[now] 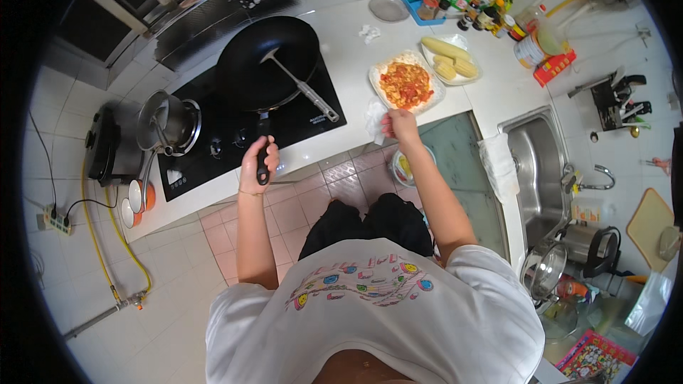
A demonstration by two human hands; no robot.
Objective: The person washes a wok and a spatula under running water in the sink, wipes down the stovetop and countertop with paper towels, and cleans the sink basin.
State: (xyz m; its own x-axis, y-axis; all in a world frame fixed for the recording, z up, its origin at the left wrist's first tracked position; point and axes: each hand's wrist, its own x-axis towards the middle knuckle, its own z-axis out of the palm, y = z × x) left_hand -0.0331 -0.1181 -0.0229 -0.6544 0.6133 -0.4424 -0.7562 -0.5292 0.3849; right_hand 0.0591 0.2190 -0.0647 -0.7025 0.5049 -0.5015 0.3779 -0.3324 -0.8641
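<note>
My left hand point(259, 165) is closed around the black handle of a wok point(240, 80), which rests on the black glass cooktop point(229, 170). A metal spatula point(307, 90) lies across the wok with its handle over the near rim. With its fingers bent, my right hand point(401, 127) holds a white tissue point(375, 114) at the counter's front edge. Just beyond that hand stands a square plate point(436, 97) of tomato and scrambled egg point(405, 82). Behind it to the right, another plate point(472, 81) holds several pieces of peeled corn point(445, 49).
A steel saucepan point(155, 133) with a ladle stands at the cooktop's left, near two orange bowls point(143, 196). Seasoning bottles point(488, 18) crowd the back wall. A steel sink point(536, 170) with a cloth point(499, 165) over its edge is at the right. A bin point(400, 168) stands below the counter.
</note>
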